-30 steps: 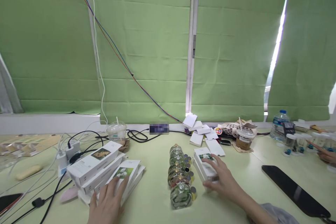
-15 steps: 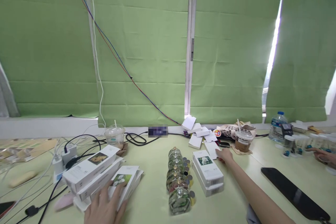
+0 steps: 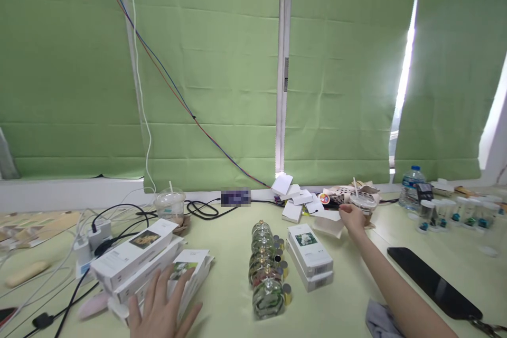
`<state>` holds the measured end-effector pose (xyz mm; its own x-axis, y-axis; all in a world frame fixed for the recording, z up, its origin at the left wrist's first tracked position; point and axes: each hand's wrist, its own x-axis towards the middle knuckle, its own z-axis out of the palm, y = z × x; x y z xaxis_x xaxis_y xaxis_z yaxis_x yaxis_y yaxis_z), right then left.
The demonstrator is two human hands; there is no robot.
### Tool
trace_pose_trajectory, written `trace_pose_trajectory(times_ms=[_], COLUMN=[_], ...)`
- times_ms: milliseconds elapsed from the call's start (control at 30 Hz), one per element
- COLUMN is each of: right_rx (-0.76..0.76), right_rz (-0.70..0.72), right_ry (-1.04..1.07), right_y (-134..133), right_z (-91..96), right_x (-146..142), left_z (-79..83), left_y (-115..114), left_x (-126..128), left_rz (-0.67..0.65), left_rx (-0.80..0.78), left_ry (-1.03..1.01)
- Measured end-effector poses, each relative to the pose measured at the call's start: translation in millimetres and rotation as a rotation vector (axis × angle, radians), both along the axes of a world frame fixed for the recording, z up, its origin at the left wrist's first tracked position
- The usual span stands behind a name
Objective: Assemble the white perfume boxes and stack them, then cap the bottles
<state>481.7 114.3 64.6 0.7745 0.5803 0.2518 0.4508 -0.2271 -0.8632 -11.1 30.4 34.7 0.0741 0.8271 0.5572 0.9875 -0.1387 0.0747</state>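
Observation:
My left hand [image 3: 162, 309] lies flat with fingers spread on a stack of white boxes with flower pictures [image 3: 137, 259] at the near left. My right hand [image 3: 352, 217] is stretched out across the table and holds a white folded card insert [image 3: 328, 223] by its edge, lifted a little. Just behind that hand stands an iced coffee cup [image 3: 362, 203]. A row of glass bottles [image 3: 264, 269] with small gold caps runs down the middle. Two stacked white boxes [image 3: 311, 256] lie just right of the bottles.
More white inserts [image 3: 293, 198] are piled at the back by the green blinds. Cables and chargers [image 3: 95, 232] sprawl at the left with an empty plastic cup [image 3: 170, 205]. A black slab [image 3: 430, 282], a water bottle [image 3: 410, 187] and small jars [image 3: 455, 211] sit at the right.
My right hand left the two stacked boxes, reached to the back of the table and picked up a white insert. My left hand stayed on the left stack. The other person's hand at the right is gone.

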Motion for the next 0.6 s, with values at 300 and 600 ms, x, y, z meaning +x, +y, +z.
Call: trace_pose_trajectory(times_ms=[300, 600], right_rx=[0.711, 0.519], right_rz=[0.239, 0.653], right_ry=[0.159, 0.646], right_y=[-104.1, -172.5], right_z=[53.8, 36.7], right_x=[-45.4, -153.2], left_z=[14.5, 11.0], left_y=[-31.0, -50.1], left_x=[48.6, 117.2], left_rz=[-0.479, -0.737], left_rx=[0.024, -0.466], left_ry=[-0.460, -1.255])
